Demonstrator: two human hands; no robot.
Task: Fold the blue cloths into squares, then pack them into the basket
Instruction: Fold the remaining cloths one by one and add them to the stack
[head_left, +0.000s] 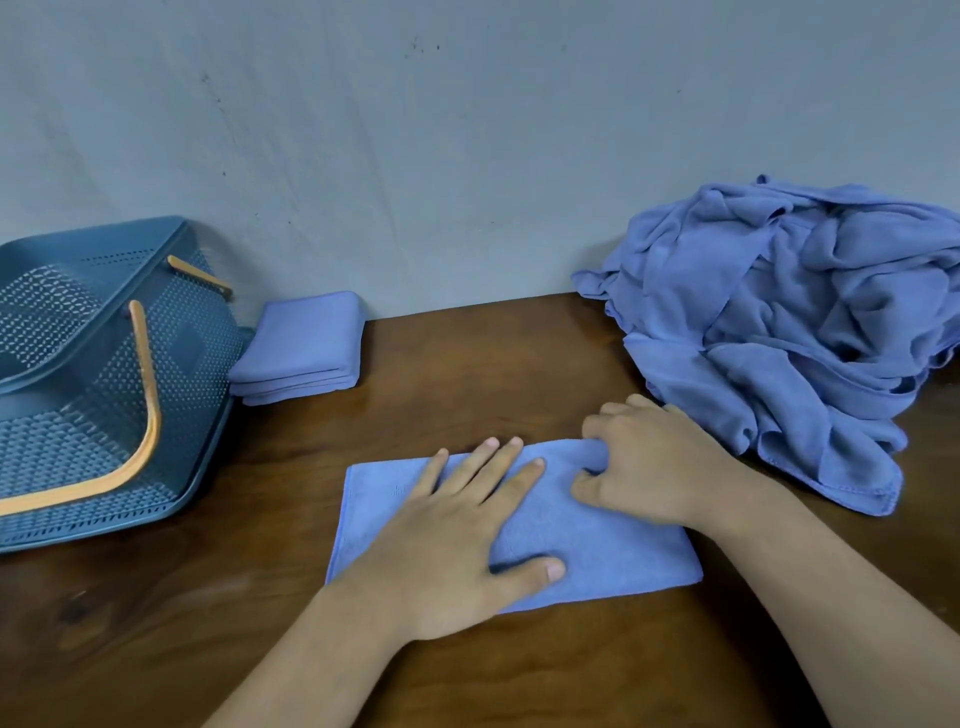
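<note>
Half-folded blue cloth (613, 551) lies flat on the brown table (467, 364), right in front. Left hand (457, 545) is flat on it, fingers spread, pressing down. Right hand (649, 462) has its fingers curled, pinching the cloth's far right edge. Stack of folded cloths (306, 343) sits just beside the teal basket (93, 415) with orange handles (148, 415) on the left, and the crumpled pile (789, 322) is over on the right by the wall

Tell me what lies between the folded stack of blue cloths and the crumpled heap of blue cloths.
In the head view, only bare brown wooden table lies between the folded stack and the crumpled heap.
</note>
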